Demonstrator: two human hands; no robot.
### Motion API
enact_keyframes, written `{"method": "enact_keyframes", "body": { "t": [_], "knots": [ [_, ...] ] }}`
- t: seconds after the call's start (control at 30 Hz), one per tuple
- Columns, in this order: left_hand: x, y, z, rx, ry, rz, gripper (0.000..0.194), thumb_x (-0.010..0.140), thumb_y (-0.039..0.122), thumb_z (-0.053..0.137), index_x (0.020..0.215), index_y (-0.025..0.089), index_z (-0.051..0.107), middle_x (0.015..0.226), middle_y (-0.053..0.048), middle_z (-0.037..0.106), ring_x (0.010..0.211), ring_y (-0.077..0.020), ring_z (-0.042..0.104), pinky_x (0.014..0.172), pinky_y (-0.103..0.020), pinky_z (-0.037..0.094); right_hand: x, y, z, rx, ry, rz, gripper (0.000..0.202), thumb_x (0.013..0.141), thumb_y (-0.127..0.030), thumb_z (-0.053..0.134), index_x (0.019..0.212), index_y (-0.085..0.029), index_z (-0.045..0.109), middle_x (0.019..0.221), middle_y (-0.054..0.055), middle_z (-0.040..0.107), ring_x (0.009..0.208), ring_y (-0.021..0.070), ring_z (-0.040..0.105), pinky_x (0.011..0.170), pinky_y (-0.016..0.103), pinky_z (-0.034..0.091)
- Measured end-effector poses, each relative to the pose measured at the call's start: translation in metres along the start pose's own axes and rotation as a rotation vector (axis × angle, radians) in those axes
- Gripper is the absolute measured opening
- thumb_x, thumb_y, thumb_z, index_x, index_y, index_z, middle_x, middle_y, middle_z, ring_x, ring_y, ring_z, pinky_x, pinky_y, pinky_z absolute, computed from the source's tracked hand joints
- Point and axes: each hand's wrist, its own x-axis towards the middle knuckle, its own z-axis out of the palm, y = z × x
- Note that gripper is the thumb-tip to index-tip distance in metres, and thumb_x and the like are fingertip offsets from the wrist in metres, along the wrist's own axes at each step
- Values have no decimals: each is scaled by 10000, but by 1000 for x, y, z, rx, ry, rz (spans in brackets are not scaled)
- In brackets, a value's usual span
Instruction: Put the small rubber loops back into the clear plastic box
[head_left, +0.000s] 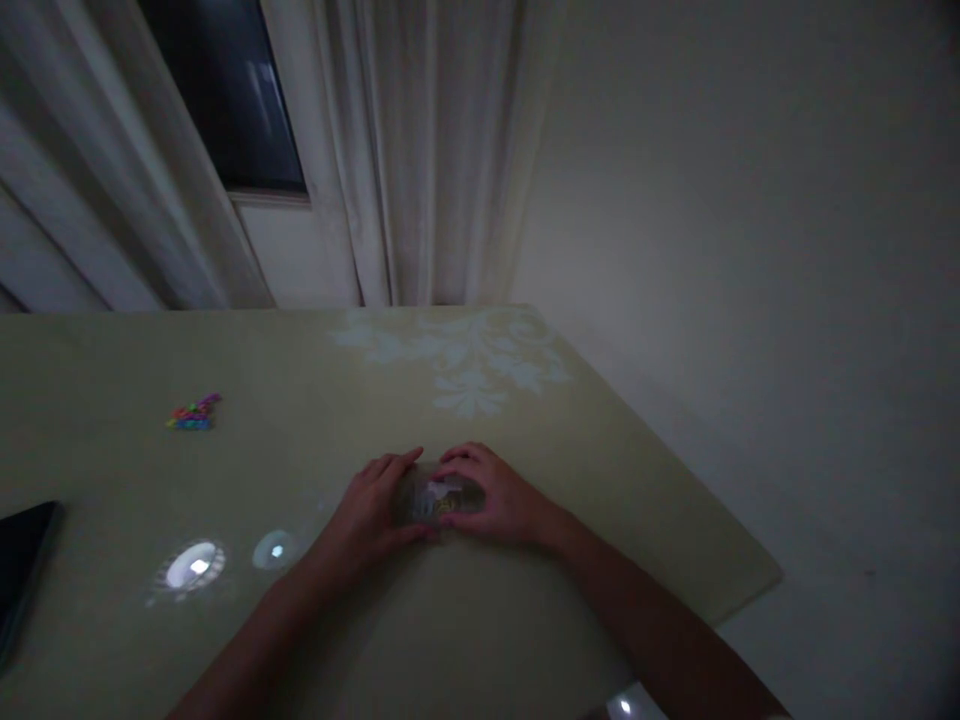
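A small clear plastic container (pixel 444 500) with something yellowish inside lies at the middle of the table; its exact kind is too dim to make out. My left hand (pixel 379 508) holds its left side, thumb at the near edge and fingers at the far edge. From the right, my right hand (pixel 499 500) grips the other end in the same way, its fingers curled over the top. Both hands rest low, at the table surface, and partly hide the container's ends.
A little heap of multicoloured small pieces (pixel 195 412) lies to the left on the glossy table (pixel 300 370). A dark flat device (pixel 26 560) sits at the left edge. Lamp reflections shine nearby. Curtains (pixel 427 150) hang behind, and a wall (pixel 712 250) borders the right side.
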Motion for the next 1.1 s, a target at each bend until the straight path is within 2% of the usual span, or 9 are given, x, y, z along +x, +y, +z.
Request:
{"method": "enact_keyframes", "body": {
  "t": [0.1,0.23,0.4,0.53,0.73,0.83,0.93,1.0,1.1],
  "knots": [
    [1,4,3,-34,2,0,839,696,368,932,1459,273,595,1337,-151,715,1221,-385,672,1042,-572,543,-2,0,3,-38,-5,5,504,862,-430,861,1321,-267,731,1415,119,619,1319,259,580,1145,445,452],
    [-1,6,-6,-115,-29,20,766,714,363,918,1419,287,628,1343,-140,716,1218,-366,687,1032,-533,572,-3,6,2,-67,-9,-47,496,890,-428,840,1349,-275,732,1452,125,618,1327,258,581,1140,444,461],
    [-1,8,-19,-319,-129,1,524,865,363,807,1371,299,687,1320,-117,737,1159,-308,737,1012,-472,606,-4,6,-1,-134,-38,-86,467,948,-454,776,1369,-259,727,1481,139,617,1336,265,581,1148,463,449],
    [3,9,-21,-457,-178,-43,369,891,361,780,1254,301,785,1449,-128,660,1210,-299,733,1039,-450,606,-5,5,2,-175,-22,-123,463,973,-437,737,1406,-276,701,1505,131,603,1345,266,563,1157,475,441],
    [6,9,-20,-528,-194,-32,326,863,342,795,1185,296,819,1399,-120,706,1246,-320,719,1076,-480,583,-2,19,18,-241,62,-154,526,822,-365,822,1335,-277,746,1435,134,645,1261,289,606,1103,492,480],
    [7,0,-16,-564,-251,-74,388,870,400,802,1240,283,803,1605,-121,559,1252,-341,717,1065,-481,585,1,28,24,-278,73,-142,598,731,-385,867,1310,-272,766,1410,139,658,1240,309,613,1080,490,499],
    [9,-11,-10,-645,-290,-106,476,817,448,863,1242,241,808,1714,-136,404,1214,-347,738,1062,-450,583,0,29,23,-256,43,-104,563,781,-383,842,1330,-285,760,1456,126,646,1282,292,610,1091,450,498],
    [11,-15,-6,-649,-282,-92,492,800,469,880,1229,237,818,1665,-153,478,1235,-360,726,1074,-450,572,-3,26,20,-261,11,-78,532,874,-429,790,1386,-303,722,1499,118,634,1334,285,600,1171,482,427],
    [13,-16,0,-611,-251,-75,519,791,499,882,1240,248,815,1590,-155,567,1267,-365,704,1098,-457,552,-10,20,12,-316,-31,-60,481,995,-526,671,1445,-357,666,1533,95,622,1402,278,571,1294,582,164]
  ]
}}
